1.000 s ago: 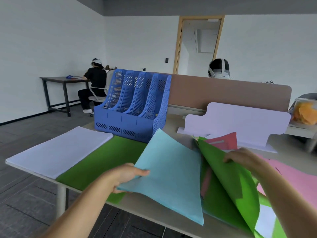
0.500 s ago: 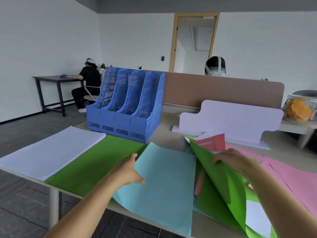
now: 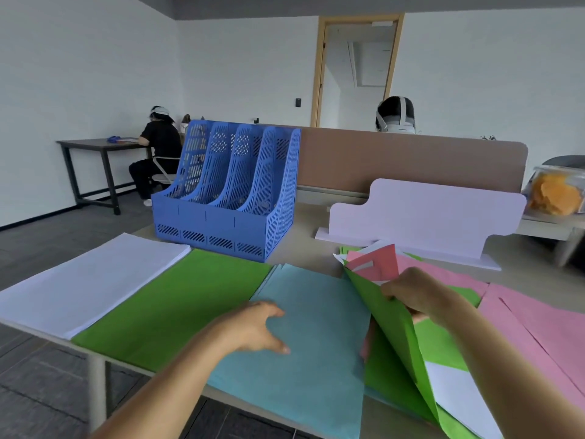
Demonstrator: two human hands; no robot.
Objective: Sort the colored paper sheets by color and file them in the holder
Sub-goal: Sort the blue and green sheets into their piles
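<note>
The left hand (image 3: 253, 327), low in the middle of the frame, lies on a stack of light blue paper sheets (image 3: 316, 369) with fingers loosely spread and thumb apart, gripping nothing. To its right, the right hand (image 3: 414, 296) pinches the upper edge of a bright green paper sheet (image 3: 392, 337). That sheet stands tilted up off a mixed pile of green, white and pink sheets (image 3: 449, 388) and hides part of it. A salmon-red sheet (image 3: 383, 261) sticks up just behind the right hand, and flat pink paper sheets (image 3: 538, 337) spread toward the right edge. Left of the blue stack, touching it, lies a flat stack of green paper (image 3: 177, 305), then a stack of white paper (image 3: 88, 280) at the left corner of the beige desk (image 3: 304, 248). Behind these, centre-left, stands the blue perforated plastic file holder (image 3: 228, 198) with four slots. A white card stand (image 3: 421, 217) is to its right, with a brown partition panel (image 3: 395, 160) behind both. A head with white headset straps (image 3: 395, 115) shows above the panel. A clear tub of orange contents (image 3: 557, 194) sits at the right edge. In the upper left, a person in black (image 3: 158, 147) sits at a dark table (image 3: 95, 144).
</note>
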